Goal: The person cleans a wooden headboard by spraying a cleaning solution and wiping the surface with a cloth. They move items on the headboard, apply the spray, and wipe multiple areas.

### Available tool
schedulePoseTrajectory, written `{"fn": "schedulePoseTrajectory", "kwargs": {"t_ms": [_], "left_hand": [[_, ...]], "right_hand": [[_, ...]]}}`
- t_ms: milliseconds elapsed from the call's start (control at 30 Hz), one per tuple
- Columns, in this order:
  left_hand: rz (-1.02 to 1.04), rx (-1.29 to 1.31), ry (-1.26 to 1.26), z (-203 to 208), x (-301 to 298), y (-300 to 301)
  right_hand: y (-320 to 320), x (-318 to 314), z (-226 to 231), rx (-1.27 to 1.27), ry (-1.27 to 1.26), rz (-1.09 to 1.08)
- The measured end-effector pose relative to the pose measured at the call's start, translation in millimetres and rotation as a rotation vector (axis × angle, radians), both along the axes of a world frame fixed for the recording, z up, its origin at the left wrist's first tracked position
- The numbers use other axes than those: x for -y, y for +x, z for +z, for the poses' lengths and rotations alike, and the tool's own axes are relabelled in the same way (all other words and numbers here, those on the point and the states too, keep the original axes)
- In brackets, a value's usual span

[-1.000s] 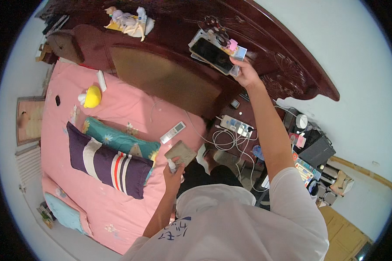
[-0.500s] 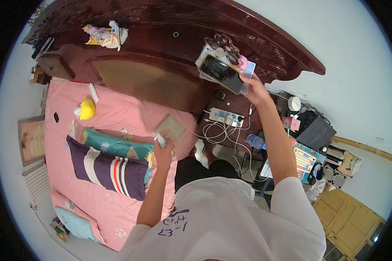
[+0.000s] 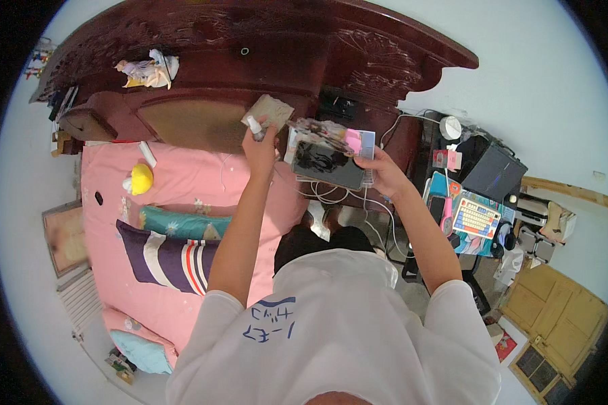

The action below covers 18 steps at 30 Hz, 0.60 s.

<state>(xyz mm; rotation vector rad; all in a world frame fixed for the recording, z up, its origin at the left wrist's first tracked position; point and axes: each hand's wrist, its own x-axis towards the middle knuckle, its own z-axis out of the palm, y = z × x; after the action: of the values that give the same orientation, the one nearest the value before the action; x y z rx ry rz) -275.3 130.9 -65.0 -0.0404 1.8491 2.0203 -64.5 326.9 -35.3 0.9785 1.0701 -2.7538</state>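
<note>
My left hand (image 3: 261, 150) is closed around a small white bottle (image 3: 255, 125), and a beige cloth (image 3: 273, 108) sticks out beyond its fingers. My right hand (image 3: 385, 174) grips a bundle by its right edge. In that bundle are a dark, phone-like slab (image 3: 321, 166) with a glossy face and a clear acrylic stand (image 3: 367, 143) with dark, white and pink figure shapes, blurred by motion. Both hands are raised in front of me, the left one close to the bundle's left end. How the bundle's pieces join is hidden.
Beyond my hands runs a dark red carved headboard (image 3: 203, 74) with figurines (image 3: 148, 69) on its ledge. A pink bed (image 3: 182, 192) with cushions lies left. White cables (image 3: 331, 194) hang below the bundle. At right stands a desk with a keyboard (image 3: 476, 217) and a black laptop (image 3: 496, 169).
My right hand has brought the bundle down and left from near the headboard. My left hand, with bottle and cloth, has moved up and away from me. The view has shifted slightly.
</note>
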Motion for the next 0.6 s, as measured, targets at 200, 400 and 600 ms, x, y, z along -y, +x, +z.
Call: {"fn": "schedulePoseTrajectory", "kwargs": {"t_ms": [200,400,600], "left_hand": [[-0.056,-0.216,-0.167,-25,2,9],[-0.087,-0.045,-0.141,-8,9,28],[-0.084,-0.099,-0.146,-6,9,33]], "right_hand": [[12,23,8,-0.056,-0.053,0.051],[27,26,-4,-0.012,-0.076,0.08],[31,27,-6,-0.005,-0.043,0.071]]}}
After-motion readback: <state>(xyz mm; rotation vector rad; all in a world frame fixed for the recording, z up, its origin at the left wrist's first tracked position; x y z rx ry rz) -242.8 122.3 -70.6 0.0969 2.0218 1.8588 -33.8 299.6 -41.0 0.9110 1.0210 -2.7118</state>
